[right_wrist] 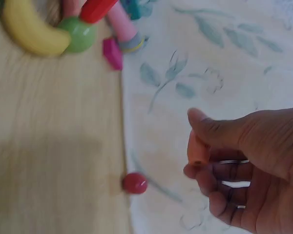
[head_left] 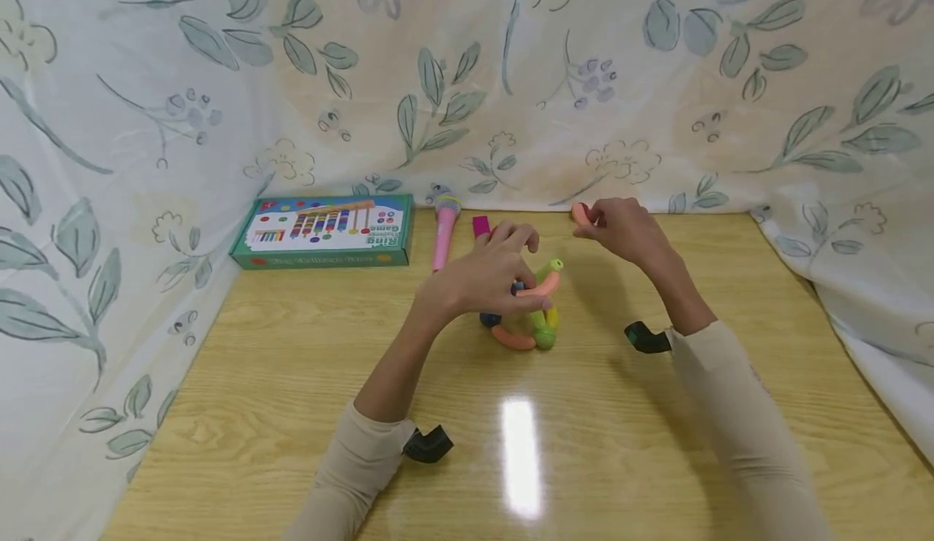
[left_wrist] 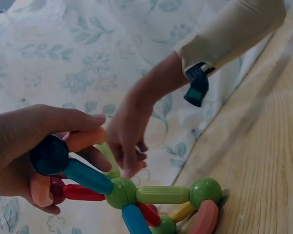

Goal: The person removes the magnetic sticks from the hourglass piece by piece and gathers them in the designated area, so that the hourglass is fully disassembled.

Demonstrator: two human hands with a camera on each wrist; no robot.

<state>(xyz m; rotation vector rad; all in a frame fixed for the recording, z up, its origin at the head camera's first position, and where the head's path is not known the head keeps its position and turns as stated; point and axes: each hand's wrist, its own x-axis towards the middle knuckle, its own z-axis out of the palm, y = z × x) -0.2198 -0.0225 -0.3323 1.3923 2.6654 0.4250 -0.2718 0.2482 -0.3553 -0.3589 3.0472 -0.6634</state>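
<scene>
What the right hand [head_left: 626, 231] pinches seems a rod [right_wrist: 197, 150].

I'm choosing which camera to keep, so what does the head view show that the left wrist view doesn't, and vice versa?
Only the head view shows the game box, pink microphone and magenta piece. Only the left wrist view shows the red sticks. Both show the left hand, right hand, yellow stick and wooden table.
</scene>
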